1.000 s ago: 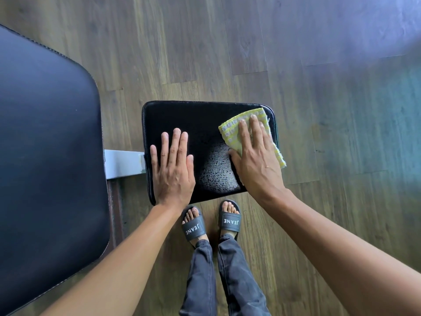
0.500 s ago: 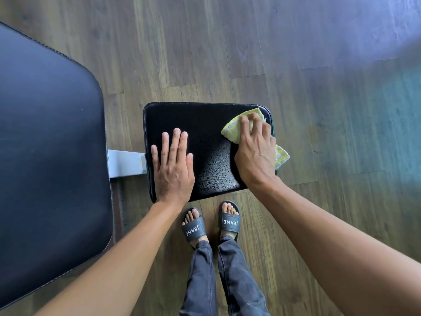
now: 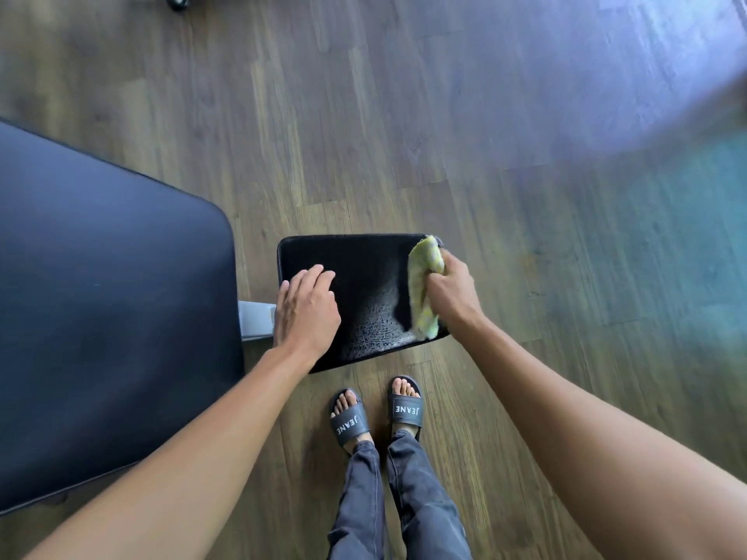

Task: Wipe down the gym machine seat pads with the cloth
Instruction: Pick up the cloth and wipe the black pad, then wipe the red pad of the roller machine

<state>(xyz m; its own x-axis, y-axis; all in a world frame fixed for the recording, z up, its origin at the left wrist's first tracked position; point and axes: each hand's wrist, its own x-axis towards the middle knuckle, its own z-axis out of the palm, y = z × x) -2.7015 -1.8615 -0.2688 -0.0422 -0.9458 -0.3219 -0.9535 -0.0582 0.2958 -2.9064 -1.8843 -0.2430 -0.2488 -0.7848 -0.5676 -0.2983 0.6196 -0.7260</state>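
While our left hand (image 3: 309, 313) rests flat and open on the small black seat pad (image 3: 366, 295), our right hand (image 3: 452, 291) holds the bunched yellow cloth (image 3: 422, 289) at its right edge; soft and limp, the cloth needs a full-palm hold.

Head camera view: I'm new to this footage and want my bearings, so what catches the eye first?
The yellow-green cloth stands out, bunched in the right hand at the right edge of the small black seat pad. The left hand rests on the pad's left side, with a wet sheen between the hands. A large dark pad fills the left.
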